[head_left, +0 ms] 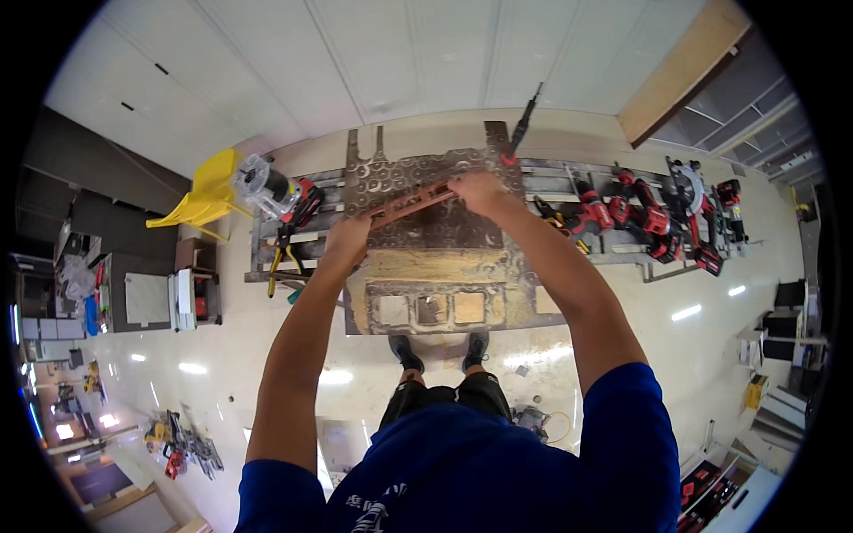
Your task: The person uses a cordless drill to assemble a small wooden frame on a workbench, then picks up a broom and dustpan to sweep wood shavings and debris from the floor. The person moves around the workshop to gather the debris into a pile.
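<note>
My left hand [347, 238] and my right hand [482, 192] are closed around the two ends of a reddish-brown slotted bar [410, 207]. The bar lies slantwise, its right end farther from me. Under it is a dark brown board [391, 174] covered with ring-shaped marks. Whether the bar touches the board, I cannot tell. Nearer to me, a worn wooden panel [426, 264] has several square openings along its front part. A black long-tipped tool [523, 127] with a red end rests by the board's far right corner.
On the slatted bench, left of the boards, are a power tool with a clear cover [267, 186] and yellow-handled pliers [281, 256]. Several red-and-black cordless tools [656, 220] lie to the right. A yellow chair [206, 191] stands at the far left, before a white wall [400, 53].
</note>
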Tool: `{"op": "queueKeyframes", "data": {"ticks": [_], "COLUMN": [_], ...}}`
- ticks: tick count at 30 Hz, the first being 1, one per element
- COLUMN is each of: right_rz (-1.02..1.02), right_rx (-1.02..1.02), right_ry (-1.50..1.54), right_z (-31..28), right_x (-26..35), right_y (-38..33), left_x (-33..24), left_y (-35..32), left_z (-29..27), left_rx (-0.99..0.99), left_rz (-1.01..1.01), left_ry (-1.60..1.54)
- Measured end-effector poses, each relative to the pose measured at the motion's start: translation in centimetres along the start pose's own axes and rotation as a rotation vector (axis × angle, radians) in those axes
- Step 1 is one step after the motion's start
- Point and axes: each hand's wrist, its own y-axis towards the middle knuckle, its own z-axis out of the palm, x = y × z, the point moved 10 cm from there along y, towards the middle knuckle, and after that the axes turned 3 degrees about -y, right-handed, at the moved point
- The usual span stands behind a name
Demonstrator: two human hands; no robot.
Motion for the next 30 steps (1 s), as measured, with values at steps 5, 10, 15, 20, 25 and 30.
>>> {"op": "queueKeyframes", "data": {"ticks": [5,10,15,20,25,30], "right_rz": [0.040,0.059,0.133,0.228,0.320,0.329], "right_rx": [-0.036,-0.202,-0.141,-0.201,-0.060,-0.091], "right_ry": [0.028,0.005,0.008,-0.017,0.019,0.110], "right_z": [0.5,2.4,0.2,-4.8,-1.9,2.0], "right_x": [1.8,3.8,1.8,-7.3,-10.2,-6.7], "right_y": [-6.9,-14.0,-14.9,-8.5,-5.5,-11.1], "left_x": [-3.5,-6.7,-8.0,-7.5,-6.6,-8.9], "left_y": [-4.1,-7.1,-5.0,5.5,11.8,9.1], "left_z": [1.1,2.7,-1.2,-5.5,-2.3,-0.4], "left_rx": [0.087,0.102,0.090,-0.071,-0.009,0.006], "left_rz": [0.023,0.195,0.121,0.125,0.132,0.285], "left_ry": [-0.024,0.105,-0.025,-0.056,0.011,0.067]}}
